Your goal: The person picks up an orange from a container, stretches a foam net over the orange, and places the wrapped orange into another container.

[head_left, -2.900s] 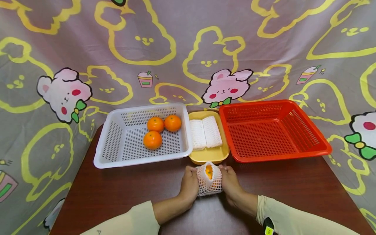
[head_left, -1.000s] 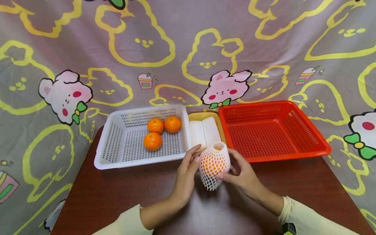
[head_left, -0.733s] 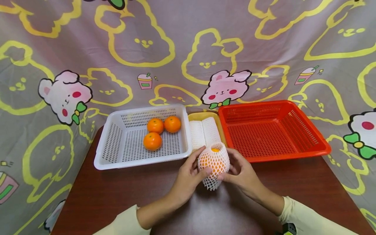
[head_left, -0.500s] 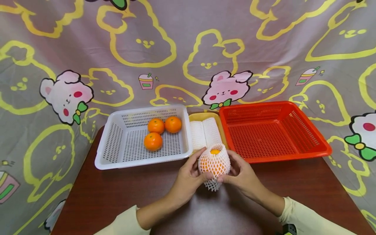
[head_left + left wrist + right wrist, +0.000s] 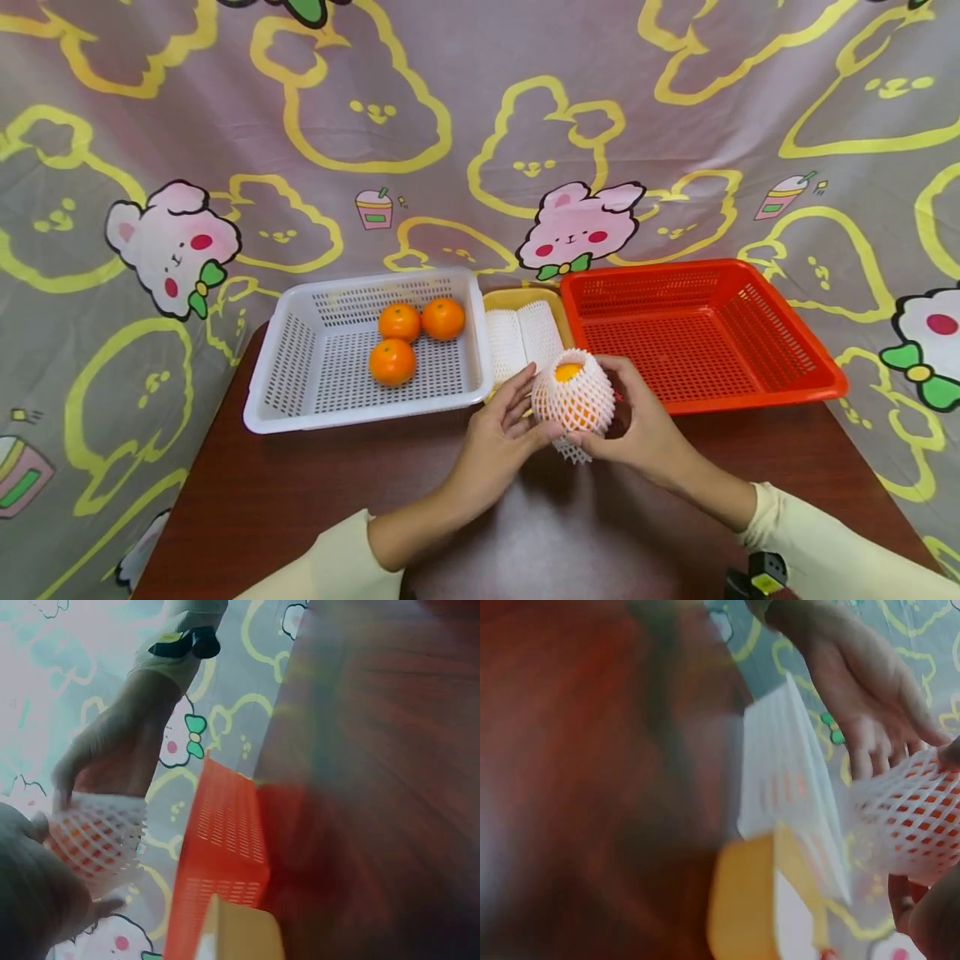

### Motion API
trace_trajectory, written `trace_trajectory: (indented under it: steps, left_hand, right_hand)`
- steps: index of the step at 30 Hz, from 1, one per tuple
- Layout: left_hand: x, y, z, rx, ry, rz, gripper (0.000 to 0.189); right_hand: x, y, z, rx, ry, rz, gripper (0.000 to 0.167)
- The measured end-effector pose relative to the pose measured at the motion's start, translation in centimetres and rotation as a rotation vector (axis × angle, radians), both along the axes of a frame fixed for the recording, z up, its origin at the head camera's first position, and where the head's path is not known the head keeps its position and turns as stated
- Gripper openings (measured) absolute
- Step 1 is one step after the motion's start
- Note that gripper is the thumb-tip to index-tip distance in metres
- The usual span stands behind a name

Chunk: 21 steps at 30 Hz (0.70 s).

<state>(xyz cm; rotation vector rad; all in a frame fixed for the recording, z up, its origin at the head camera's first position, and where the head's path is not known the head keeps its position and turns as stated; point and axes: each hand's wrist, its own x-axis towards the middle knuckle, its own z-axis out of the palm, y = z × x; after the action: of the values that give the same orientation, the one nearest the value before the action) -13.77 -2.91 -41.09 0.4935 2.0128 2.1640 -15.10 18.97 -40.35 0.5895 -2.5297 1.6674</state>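
Observation:
An orange (image 5: 567,372) sits inside a white foam net sleeve (image 5: 577,406), its top showing through the round opening and loose mesh hanging below. My left hand (image 5: 498,433) holds it from the left, thumb at the front. From the right, my right hand (image 5: 648,425) grips the same wrapped fruit, thumb low at the front. Both wrist views show the foam net (image 5: 97,836) between the two hands, lifted off the table. Several fingers are hidden behind the fruit.
A white basket (image 5: 367,421) with three oranges (image 5: 392,362) stands on the left. A yellow tray (image 5: 517,296) bearing flat foam nets (image 5: 506,340) is in the middle. A red basket (image 5: 720,400) stands at the right, on the brown table (image 5: 322,475).
Earlier, both hands gripped the net's sides low over the table, the orange showing through a slit. Now the netted orange is higher and further right, cupped between both hands.

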Motion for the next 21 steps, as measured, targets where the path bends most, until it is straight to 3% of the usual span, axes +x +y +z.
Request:
trace_trajectory:
  steps: [2,5,8,10,17,21]
  left_hand:
    - [-0.3,0.4,0.2,-0.100,0.055,0.015,0.073]
    - [-0.9,1.0,0.3,-0.339,0.178,0.019,0.067]
    - [-1.5,1.9,0.2,-0.586,0.340,0.003,0.060]
    - [-2.1,2.8,-0.1,-0.697,0.437,-0.008,0.057]
    - [-4.7,5.9,-1.5,-0.984,0.743,-0.014,0.047]
    - [-7.0,6.4,-1.9,-1.118,0.907,-0.095,0.061]
  right_hand:
    - [-1.1,0.8,1.0,0.113,0.053,-0.063,0.085]
    - [-3.5,2.0,2.3,0.259,0.149,-0.144,0.086]
    - [-6.7,3.3,3.1,0.389,0.258,-0.156,0.085]
    - [-8.8,4.2,3.1,0.482,0.306,-0.160,0.084]
    - [-14.0,7.1,1.7,0.831,0.243,-0.079,0.084]
    - [-16.4,7.9,1.1,0.945,0.220,-0.009,0.080]
